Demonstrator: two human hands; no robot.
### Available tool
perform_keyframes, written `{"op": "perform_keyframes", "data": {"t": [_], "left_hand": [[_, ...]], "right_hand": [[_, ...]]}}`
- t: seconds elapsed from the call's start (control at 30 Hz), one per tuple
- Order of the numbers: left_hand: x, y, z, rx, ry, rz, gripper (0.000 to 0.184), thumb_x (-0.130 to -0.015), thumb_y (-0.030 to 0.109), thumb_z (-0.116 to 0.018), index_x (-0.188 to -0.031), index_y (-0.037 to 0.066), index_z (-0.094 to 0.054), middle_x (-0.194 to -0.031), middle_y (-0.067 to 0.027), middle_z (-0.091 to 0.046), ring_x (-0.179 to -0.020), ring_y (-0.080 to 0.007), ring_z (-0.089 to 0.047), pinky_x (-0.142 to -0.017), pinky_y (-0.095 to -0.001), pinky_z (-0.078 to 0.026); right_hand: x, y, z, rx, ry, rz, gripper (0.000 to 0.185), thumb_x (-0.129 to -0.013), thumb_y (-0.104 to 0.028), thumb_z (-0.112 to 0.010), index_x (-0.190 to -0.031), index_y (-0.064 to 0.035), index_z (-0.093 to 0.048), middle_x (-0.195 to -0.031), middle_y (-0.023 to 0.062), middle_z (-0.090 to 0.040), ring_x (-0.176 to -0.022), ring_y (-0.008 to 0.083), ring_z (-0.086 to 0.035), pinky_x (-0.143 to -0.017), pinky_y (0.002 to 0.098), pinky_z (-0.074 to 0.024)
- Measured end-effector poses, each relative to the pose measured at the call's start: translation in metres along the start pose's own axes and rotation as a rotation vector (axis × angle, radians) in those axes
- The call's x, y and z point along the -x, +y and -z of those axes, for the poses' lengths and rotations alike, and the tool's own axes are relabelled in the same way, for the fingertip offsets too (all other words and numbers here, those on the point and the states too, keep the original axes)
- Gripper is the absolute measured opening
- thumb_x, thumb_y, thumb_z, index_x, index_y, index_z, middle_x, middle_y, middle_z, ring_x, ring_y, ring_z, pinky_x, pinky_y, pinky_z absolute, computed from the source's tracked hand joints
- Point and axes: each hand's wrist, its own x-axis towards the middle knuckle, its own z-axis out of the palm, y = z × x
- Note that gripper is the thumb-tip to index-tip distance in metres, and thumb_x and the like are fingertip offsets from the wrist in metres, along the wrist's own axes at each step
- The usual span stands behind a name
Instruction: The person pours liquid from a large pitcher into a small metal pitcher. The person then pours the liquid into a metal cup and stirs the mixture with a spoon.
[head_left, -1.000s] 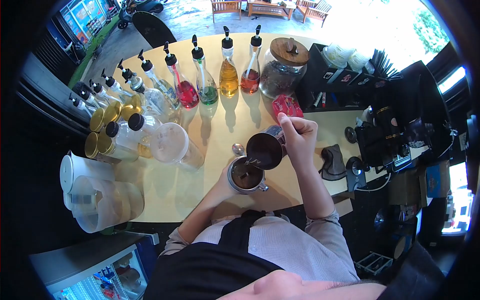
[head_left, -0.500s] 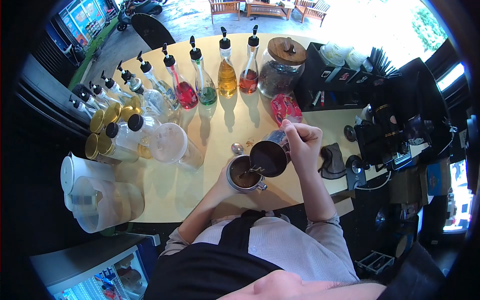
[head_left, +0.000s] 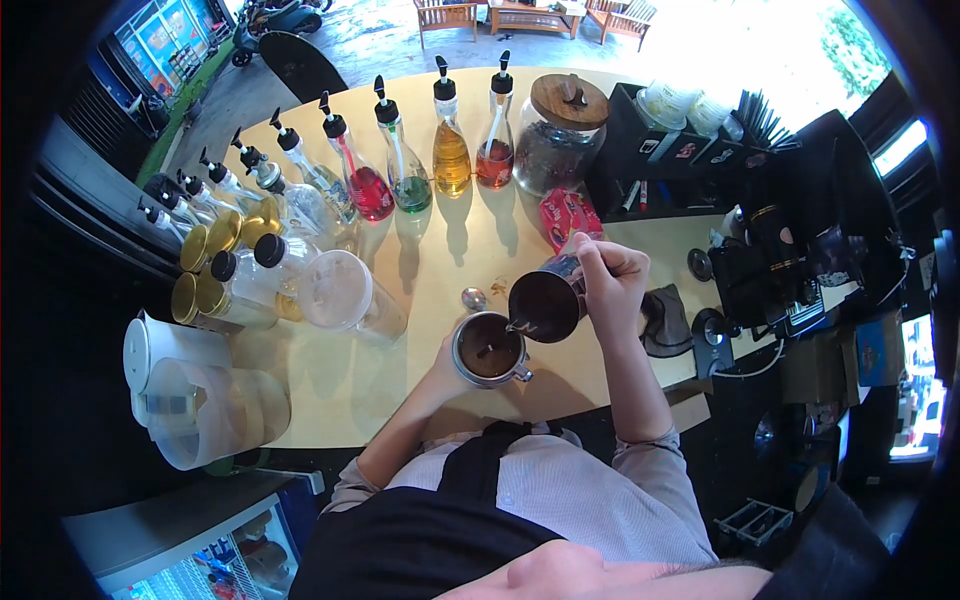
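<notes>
My left hand (head_left: 450, 368) is wrapped around the side of a mug (head_left: 490, 378) with a handle at its lower right. Brown liquid fills much of the mug, with a small pale mark on its surface. In my right hand (head_left: 612, 272) is a metal milk pitcher (head_left: 545, 305), gripped at its handle and tilted to the left. Its spout sits at the mug's upper right rim, and its inside looks dark. Just above the mug, a spoon (head_left: 473, 298) lies on the table. Behind the pitcher is a pink packet (head_left: 568, 218).
Several pump bottles (head_left: 452, 160) of syrup line the table's (head_left: 440, 270) far edge. A wooden-lidded glass jar (head_left: 560, 140) and a black organizer (head_left: 650, 190) stand at back right. Jars (head_left: 340, 290) and a plastic pitcher (head_left: 215, 410) occupy the left. A dark cloth (head_left: 665, 320) lies right of my forearm.
My right hand has shifted the pitcher slightly right, so its spout has drawn back from over the mug to the rim. My left hand and the mug stay nearly still.
</notes>
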Motion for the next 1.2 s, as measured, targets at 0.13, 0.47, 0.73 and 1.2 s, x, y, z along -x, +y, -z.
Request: {"op": "perform_keyframes", "data": {"t": [0.13, 0.47, 0.73, 1.2], "left_hand": [[0.000, 0.009, -0.002, -0.002, 0.006, -0.009, 0.081, -0.057, 0.018, -0.090, -0.125, 0.002, -0.048, -0.118, -0.0110, -0.060, -0.106, -0.0200, -0.062, -0.093, -0.0338, -0.049], [-0.001, 0.017, -0.004, 0.062, -0.017, 0.008, 0.080, -0.059, 0.016, -0.090, -0.125, 0.002, -0.046, -0.117, -0.0120, -0.061, -0.105, -0.0198, -0.062, -0.093, -0.0339, -0.050], [-0.003, 0.038, -0.009, 0.136, -0.006, 0.024, 0.076, -0.062, 0.013, -0.088, -0.124, 0.000, -0.046, -0.114, -0.0132, -0.062, -0.101, -0.0195, -0.064, -0.091, -0.0334, -0.051], [-0.002, 0.017, -0.008, -0.017, 0.067, -0.035, 0.071, -0.060, 0.017, -0.089, -0.120, 0.001, -0.053, -0.113, -0.0110, -0.063, -0.102, -0.0195, -0.063, -0.090, -0.0320, -0.050]], "right_hand": [[-0.005, 0.003, -0.004, 0.014, -0.002, 0.076, 0.040, -0.089, -0.009, -0.062, -0.052, 0.0008, -0.052, -0.047, -0.0081, -0.042, -0.045, -0.0016, -0.035, -0.041, 0.0215, -0.0226], [-0.007, 0.001, -0.015, 0.016, -0.048, 0.047, 0.043, -0.088, -0.010, -0.062, -0.049, -0.0006, -0.047, -0.046, -0.0077, -0.041, -0.044, -0.0015, -0.034, -0.040, 0.0223, -0.0220], [-0.002, -0.001, -0.016, 0.013, -0.102, 0.123, 0.042, -0.087, -0.007, -0.063, -0.050, 0.0006, -0.043, -0.046, -0.0065, -0.037, -0.046, -0.0008, -0.031, -0.041, 0.0236, -0.0201], [0.008, -0.002, 0.000, -0.001, -0.098, 0.158, 0.040, -0.086, -0.002, -0.060, -0.052, 0.0024, -0.039, -0.046, -0.0038, -0.033, -0.047, 0.0014, -0.029, -0.043, 0.0255, -0.0204]]}}
